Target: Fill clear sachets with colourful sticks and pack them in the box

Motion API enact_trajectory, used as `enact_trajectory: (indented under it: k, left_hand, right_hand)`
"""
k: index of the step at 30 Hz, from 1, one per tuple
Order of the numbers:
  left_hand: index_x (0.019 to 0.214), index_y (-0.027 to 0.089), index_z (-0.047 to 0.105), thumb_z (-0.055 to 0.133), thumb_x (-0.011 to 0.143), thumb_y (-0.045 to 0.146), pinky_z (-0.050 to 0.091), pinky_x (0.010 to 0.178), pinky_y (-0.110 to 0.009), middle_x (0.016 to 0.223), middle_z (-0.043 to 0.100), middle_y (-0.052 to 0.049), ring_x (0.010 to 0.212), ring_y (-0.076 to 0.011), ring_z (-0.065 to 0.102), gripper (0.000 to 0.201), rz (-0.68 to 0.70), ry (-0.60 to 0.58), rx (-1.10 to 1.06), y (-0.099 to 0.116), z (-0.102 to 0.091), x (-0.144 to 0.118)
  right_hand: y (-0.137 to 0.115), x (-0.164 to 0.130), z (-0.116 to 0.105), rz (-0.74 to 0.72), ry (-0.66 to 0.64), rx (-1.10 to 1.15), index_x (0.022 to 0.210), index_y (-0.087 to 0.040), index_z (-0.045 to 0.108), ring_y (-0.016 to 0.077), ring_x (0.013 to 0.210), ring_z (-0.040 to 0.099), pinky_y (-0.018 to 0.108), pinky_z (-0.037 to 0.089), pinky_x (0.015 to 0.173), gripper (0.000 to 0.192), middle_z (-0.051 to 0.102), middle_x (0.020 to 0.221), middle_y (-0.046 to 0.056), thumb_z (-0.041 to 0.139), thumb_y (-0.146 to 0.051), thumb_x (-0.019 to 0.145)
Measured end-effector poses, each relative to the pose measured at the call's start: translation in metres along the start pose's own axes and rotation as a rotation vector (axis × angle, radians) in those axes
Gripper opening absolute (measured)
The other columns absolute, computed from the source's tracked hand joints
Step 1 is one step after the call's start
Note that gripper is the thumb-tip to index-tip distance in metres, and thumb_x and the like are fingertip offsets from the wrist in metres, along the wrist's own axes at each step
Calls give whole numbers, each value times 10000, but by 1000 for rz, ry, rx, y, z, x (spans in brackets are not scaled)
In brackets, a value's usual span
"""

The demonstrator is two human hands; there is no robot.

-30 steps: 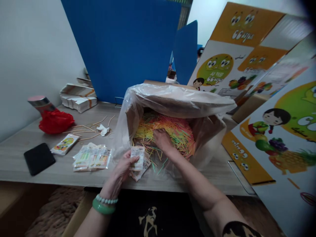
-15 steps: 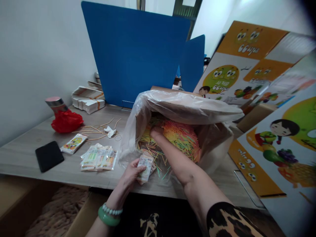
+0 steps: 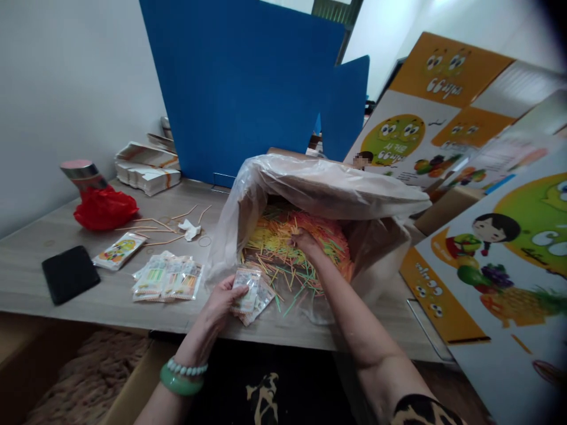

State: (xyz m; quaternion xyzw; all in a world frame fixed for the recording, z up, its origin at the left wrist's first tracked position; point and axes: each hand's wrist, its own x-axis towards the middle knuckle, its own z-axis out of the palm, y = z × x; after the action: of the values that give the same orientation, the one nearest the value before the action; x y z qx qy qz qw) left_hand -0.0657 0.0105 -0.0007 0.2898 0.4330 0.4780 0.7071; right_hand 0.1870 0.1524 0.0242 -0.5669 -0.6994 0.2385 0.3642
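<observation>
Small printed packets (image 3: pixel 248 295) lie beside heaped coloured sticks (image 3: pixel 287 242).

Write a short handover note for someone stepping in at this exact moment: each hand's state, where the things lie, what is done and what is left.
Left hand: grip shut on a small stack of packets, held at the table's front edge.
Right hand: inside the plastic-lined box, fingers in the coloured sticks; whether it has pinched any cannot be told.
Loose sticks spill from the box mouth toward the left hand.
Done: a row of filled packets lies left of the box, one more printed packet beside the black phone.
Left: the box holds a large heap of sticks; the packets in hand are not yet laid down.
</observation>
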Motion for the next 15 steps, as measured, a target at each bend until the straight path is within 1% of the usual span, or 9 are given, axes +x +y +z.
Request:
enact_trajectory:
  k: [2,4,7,9,11,13,15]
  left_hand:
    - [857,134,731,903,529,321,489,568,-250,745,729,-34,576,-135,617,415,25,10,24,1,2,-1]
    - [870,141,741,880,575,323,489,612,-252,796,738,-40,635,-141,630,374,51,-8,75,0,12,-1]
    - [874,140,748,854,615,312,489,681,-264,848,740,-57,724,-160,644,329,62,-96,135,-5,41,2]
    - [870,140,735,854,605,316,494,700,-280,842,730,-58,729,-165,641,339,53,-153,61,-11,63,6]
    - [878,147,717,856,599,328,496,711,-289,832,719,-51,720,-159,633,360,60,-167,-45,-18,80,12]
    - [879,155,707,848,613,342,493,720,-289,830,714,-44,720,-153,626,355,87,-162,-66,-24,88,15]
    - [865,163,709,830,640,337,491,755,-290,880,722,-51,777,-164,633,309,146,-143,25,-28,90,17]
  right_hand:
    - [5,-29,-5,78,-64,65,775,-167,588,157,636,636,257,501,627,197,677,679,42,444,-251,879]
    - [10,-59,-3,98,-87,185,756,-181,557,157,663,634,261,507,661,172,663,686,28,438,-255,857]
    - [13,-99,13,72,-11,343,812,-192,549,160,745,625,279,509,740,167,660,761,18,452,-314,872]
    - [12,-120,28,37,23,328,889,-194,570,168,785,624,286,513,751,167,673,828,27,453,-313,889]
    - [10,-135,40,-13,7,245,988,-202,599,185,858,639,301,521,777,184,694,908,45,456,-245,881]
    - [8,-142,46,-48,-15,148,1076,-213,619,210,959,650,324,526,823,271,713,979,61,466,-173,856]
    - [5,-145,48,-42,-50,77,1141,-219,630,227,998,660,330,534,827,335,729,1017,70,498,-152,841]
